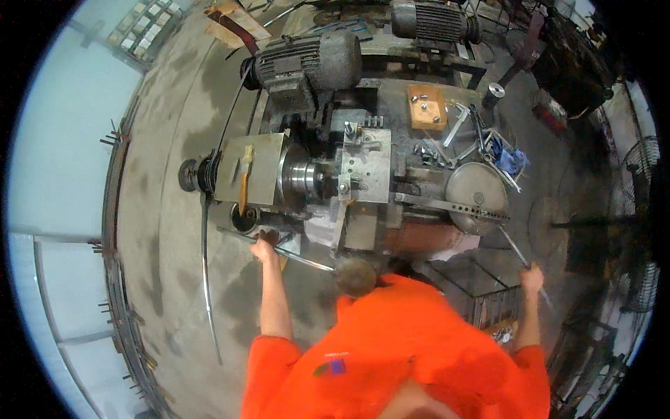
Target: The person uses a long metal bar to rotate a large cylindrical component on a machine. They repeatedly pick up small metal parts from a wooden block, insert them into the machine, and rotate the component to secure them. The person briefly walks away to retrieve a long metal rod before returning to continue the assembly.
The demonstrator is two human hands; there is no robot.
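The person's left hand [263,248] curls around a steel bar [303,260] in front of the machine [366,164]; its long axis slants from upper left to lower right. The right hand [532,278] closes around a thin rod [515,246], which slants down rightward from near a round disc [478,183]. The orange shirt [433,321] bears a small emblem [338,366], its print illegible. A shallow yellow-brown box [419,121] contains small metal pieces [423,106].

Electric motors [307,63] [436,26], far: two. Hands [263,248] [532,278]: two; gripped rods [307,260] [515,248]: two. Brush [244,185], left: one; tan tray [424,120], far right: one; blue cloth [511,160], right: one.
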